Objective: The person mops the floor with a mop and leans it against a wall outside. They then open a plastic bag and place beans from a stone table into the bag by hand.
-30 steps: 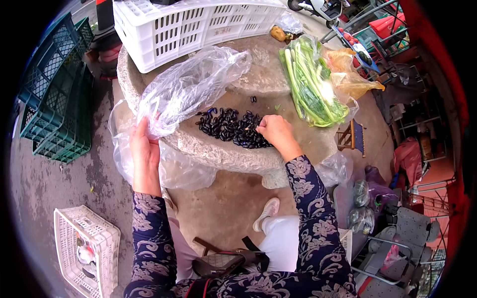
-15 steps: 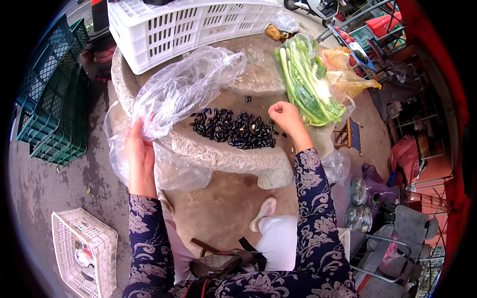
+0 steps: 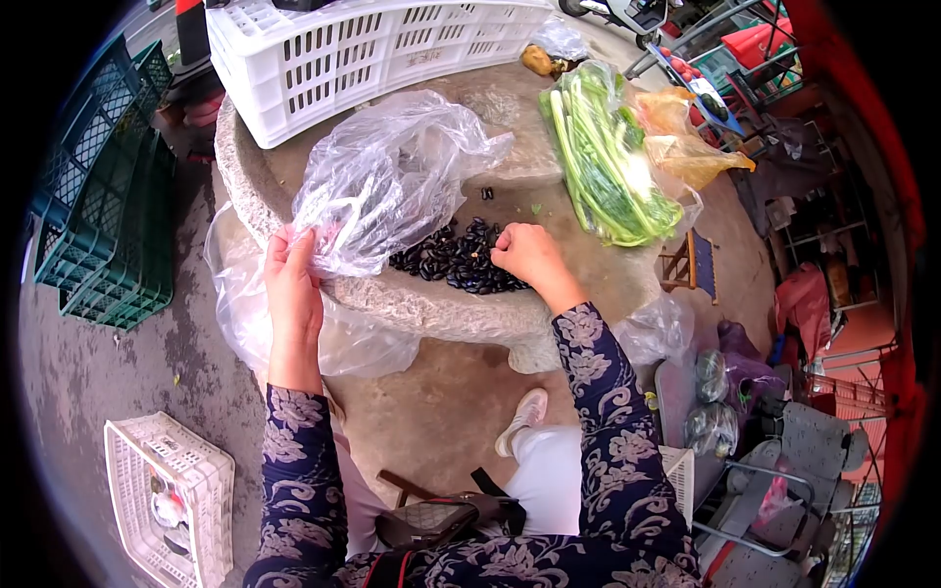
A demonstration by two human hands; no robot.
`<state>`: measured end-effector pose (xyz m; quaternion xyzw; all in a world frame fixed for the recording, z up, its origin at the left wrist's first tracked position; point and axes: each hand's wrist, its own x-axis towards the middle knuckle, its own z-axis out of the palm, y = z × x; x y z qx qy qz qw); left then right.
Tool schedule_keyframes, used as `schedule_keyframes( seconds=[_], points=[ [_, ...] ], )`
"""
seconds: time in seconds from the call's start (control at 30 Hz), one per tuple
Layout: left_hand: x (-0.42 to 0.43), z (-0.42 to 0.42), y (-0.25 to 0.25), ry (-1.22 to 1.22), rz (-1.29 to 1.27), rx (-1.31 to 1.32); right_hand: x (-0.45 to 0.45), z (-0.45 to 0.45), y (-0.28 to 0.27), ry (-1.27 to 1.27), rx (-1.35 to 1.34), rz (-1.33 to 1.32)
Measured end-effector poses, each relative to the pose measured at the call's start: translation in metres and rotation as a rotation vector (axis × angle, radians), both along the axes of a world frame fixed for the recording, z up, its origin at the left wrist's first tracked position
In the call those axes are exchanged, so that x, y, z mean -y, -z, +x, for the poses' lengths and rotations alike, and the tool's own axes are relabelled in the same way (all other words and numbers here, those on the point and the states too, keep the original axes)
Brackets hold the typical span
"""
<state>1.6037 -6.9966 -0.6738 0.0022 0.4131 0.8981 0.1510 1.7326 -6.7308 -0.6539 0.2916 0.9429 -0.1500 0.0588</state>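
Note:
A heap of shiny black beans (image 3: pixel 456 259) lies on the worn stone table (image 3: pixel 412 306), with a few loose ones behind it. My left hand (image 3: pixel 292 284) is closed on the near left edge of a clear plastic bag (image 3: pixel 372 186). The crumpled bag spreads over the stone and covers the left part of the heap. At the heap's right side is my right hand (image 3: pixel 531 261), its fingers curled together against the beans. Whatever those fingers pinch is hidden. A few pale bits show among the beans.
A white plastic crate (image 3: pixel 382 54) stands at the table's back. Bagged green celery (image 3: pixel 603 162) lies to the right, beside an orange bag (image 3: pixel 691 157). Another clear bag (image 3: pixel 245 294) hangs at the left edge. Green crates (image 3: pixel 108 225) and a white basket (image 3: pixel 162 500) are on the ground.
My left hand and the clear bag have shifted right, over part of the beans. My right hand has come left and down to the heap, which looks more gathered.

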Motion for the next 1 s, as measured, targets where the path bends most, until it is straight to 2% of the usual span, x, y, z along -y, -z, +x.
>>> schedule_keyframes(
  seconds=[0.07,0.17,0.27,0.37,0.47,0.67,0.83,0.93,1.0],
  points=[
    [-0.004,0.002,0.001,-0.002,-0.073,-0.086,-0.001,0.003,0.002,-0.014,-0.068,0.004],
    [-0.003,0.000,0.006,-0.017,-0.092,-0.078,-0.011,0.010,0.011,-0.120,-0.164,0.027],
    [-0.003,-0.002,0.010,-0.034,-0.105,-0.089,-0.013,0.010,0.016,-0.120,-0.205,0.070],
    [-0.002,-0.003,0.013,-0.043,-0.140,-0.118,-0.012,0.007,0.009,-0.046,-0.093,-0.015],
    [-0.003,-0.004,0.015,-0.049,-0.145,-0.113,-0.025,0.008,0.018,-0.074,-0.165,0.005],
    [-0.002,-0.006,0.018,-0.049,-0.137,-0.101,-0.070,0.008,0.018,0.236,-0.520,-0.308],
    [-0.001,-0.008,0.021,-0.054,-0.147,-0.106,-0.063,0.016,0.015,0.019,-0.405,-0.372],
    [-0.004,-0.004,0.012,-0.065,-0.144,-0.094,-0.031,0.014,-0.002,-0.052,-0.213,-0.161],
    [-0.004,-0.004,0.012,-0.067,-0.148,-0.100,-0.026,0.011,0.014,-0.058,-0.197,-0.046]
  ],
)
